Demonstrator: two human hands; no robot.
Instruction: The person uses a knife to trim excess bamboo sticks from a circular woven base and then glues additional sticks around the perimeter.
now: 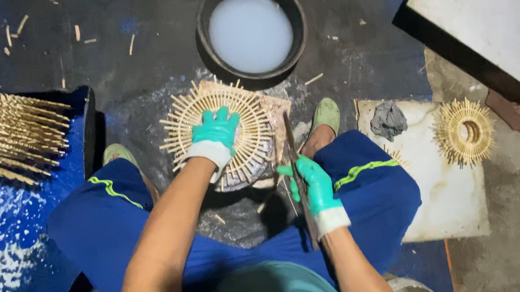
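Two hands: left (219, 132) on flat wicker ring (219, 132), right (312, 183) gripping blade (295, 161) lengthwise away.

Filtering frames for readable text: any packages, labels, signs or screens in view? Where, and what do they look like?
None in view: no package, label, sign or screen.
Only unprinted things: round woven bamboo piece under the left hand.
Long blade in the right hand.
Dark round basin of cloudy liquid beyond.

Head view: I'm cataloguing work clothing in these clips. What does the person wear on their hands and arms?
Both the left hand and the right hand wear teal-green gloves with white knitted cuffs at the wrists. The gloves cover the fingers fully. Above the cuffs the forearms are bare, with no sleeves reaching them.
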